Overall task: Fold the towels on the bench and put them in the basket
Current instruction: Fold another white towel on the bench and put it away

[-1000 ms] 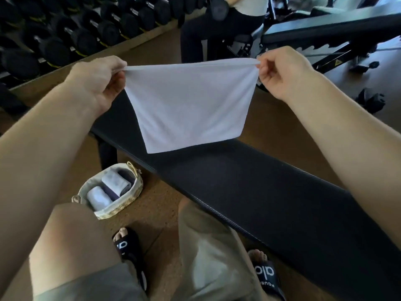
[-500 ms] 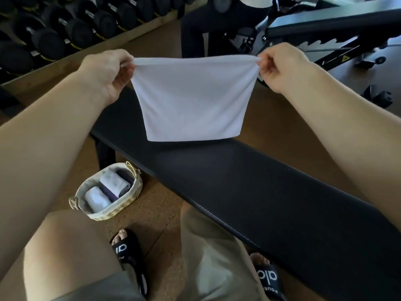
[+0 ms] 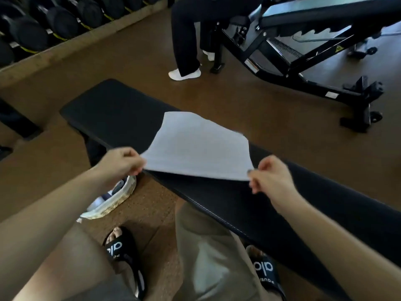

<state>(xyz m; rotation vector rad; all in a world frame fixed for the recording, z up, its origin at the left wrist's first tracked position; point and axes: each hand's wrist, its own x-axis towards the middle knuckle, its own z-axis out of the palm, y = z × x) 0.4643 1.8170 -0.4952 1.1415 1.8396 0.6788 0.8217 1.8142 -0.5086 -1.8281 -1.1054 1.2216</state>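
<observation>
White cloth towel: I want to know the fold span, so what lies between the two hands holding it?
In the head view, only the white cloth towel's near edge stretches between the left hand and right hand, over the black padded bench.

1. The left hand [image 3: 121, 162] pinched the near left corner of the white towel [image 3: 198, 146].
2. The right hand [image 3: 270, 177] pinched its near right corner.
3. The towel stretched away from both hands over the black tabletop [image 3: 112, 109].
4. The basket [image 3: 112, 202] sat on the floor just below the left hand, partly hidden by that arm.
</observation>
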